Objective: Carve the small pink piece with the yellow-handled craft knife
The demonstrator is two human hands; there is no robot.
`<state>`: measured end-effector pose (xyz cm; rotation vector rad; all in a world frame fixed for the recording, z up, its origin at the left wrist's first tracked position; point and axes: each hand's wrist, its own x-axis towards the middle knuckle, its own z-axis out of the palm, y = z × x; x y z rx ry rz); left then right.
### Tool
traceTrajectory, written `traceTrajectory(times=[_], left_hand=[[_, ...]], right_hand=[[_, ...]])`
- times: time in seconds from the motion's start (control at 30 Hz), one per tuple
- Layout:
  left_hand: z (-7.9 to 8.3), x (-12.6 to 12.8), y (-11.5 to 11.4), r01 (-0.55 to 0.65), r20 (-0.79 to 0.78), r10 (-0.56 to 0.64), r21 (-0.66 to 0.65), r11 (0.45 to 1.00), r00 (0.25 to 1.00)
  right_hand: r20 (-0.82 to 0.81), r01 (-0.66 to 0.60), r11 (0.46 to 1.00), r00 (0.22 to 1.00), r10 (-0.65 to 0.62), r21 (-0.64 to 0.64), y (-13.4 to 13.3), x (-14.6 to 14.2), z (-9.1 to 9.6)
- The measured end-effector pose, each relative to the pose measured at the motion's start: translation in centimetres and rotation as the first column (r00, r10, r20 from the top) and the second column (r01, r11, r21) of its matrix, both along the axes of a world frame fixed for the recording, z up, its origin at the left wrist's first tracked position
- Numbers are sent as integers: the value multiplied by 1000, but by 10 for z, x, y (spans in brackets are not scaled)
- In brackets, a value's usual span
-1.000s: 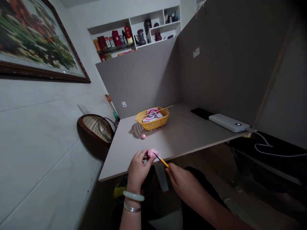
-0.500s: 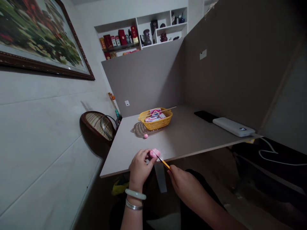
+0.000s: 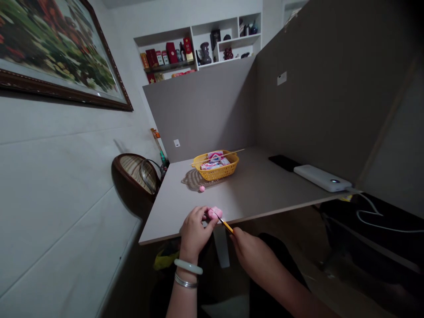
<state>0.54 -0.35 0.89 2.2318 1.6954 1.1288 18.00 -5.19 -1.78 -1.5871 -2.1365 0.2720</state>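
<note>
The left hand point(image 3: 194, 234) holds a pink lump point(image 3: 215, 213) in closed fingers point(image 3: 202, 216); the right hand point(image 3: 253, 255) pinches a yellow-handled pick point(image 3: 227, 226) narrowly. The pick's dark tip meets the lump.

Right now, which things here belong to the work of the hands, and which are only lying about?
In use: soft pink lump in left hand; thin yellow-handled tool in right hand.

Lying about: yellow plastic basket; white power bank; flat black phone.

Pinks and yellows, one black accent
A yellow lattice basket point(image 3: 216, 172) holds pink-and-white packets point(image 3: 211, 166); in front of it sit a pink ball point(image 3: 202, 188), then a pink lump point(image 3: 215, 213) and a black-tipped yellow tool point(image 3: 227, 226).
</note>
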Motion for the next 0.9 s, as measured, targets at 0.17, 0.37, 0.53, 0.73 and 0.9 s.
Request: traceTrajectory(times=[0.17,0.37,0.53,0.73,0.9], left_hand=[[0,-1,1,-9,-12,9,1,1000,1000],[1,-1,-1,15,-12,-15,7,1000,1000],[1,-1,-2,9,-10,-9,1,1000,1000],[1,-2,-1,14,-24,-14,4,1000,1000],[1,-1,-2,1,-26,-1,0,1000,1000]], right_hand=[[-20,-15,1000,1000,15,4,2,-3,-2],[-1,-7,1000,1000,7,-2,-4,0,-14],[7,-6,1000,1000,6,22,1,-5,-7],[-50,4,1000,999,-3,15,-5,-2,-22],[-29,12,999,1000,-11,32,2,-8,-14]])
